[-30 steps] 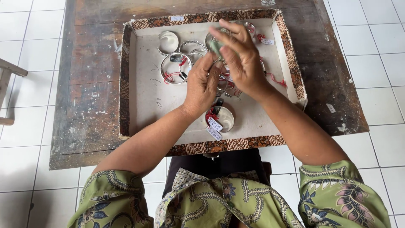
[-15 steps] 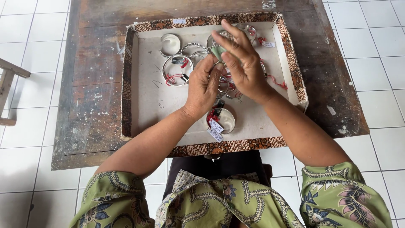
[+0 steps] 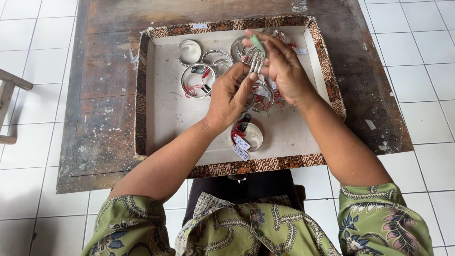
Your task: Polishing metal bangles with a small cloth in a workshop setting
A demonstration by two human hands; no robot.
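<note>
Overhead, one shallow tray (image 3: 156, 99) with a brown patterned rim sits on a worn dark wooden table (image 3: 104, 95) at the centre of the frame. At least six silver bangles lie in it; the exact count is hidden by the hands. One tagged bangle (image 3: 198, 79) with red string lies upper left of the hands, a plain cuff (image 3: 190, 50) above it, and another tagged bangle (image 3: 247, 135) near the tray's lower rim. The tray's left half and lower right are bare pale lining, leaving open room there. The table edge runs close below the tray, with white floor tiles (image 3: 417, 57) all round. The left hand (image 3: 230, 97) and right hand (image 3: 284, 71) meet above the tray's upper middle, fingers curled narrowly around one silver bangle (image 3: 253, 59) between them. The right hand's fingertips also pinch a small green piece (image 3: 258, 43).
</note>
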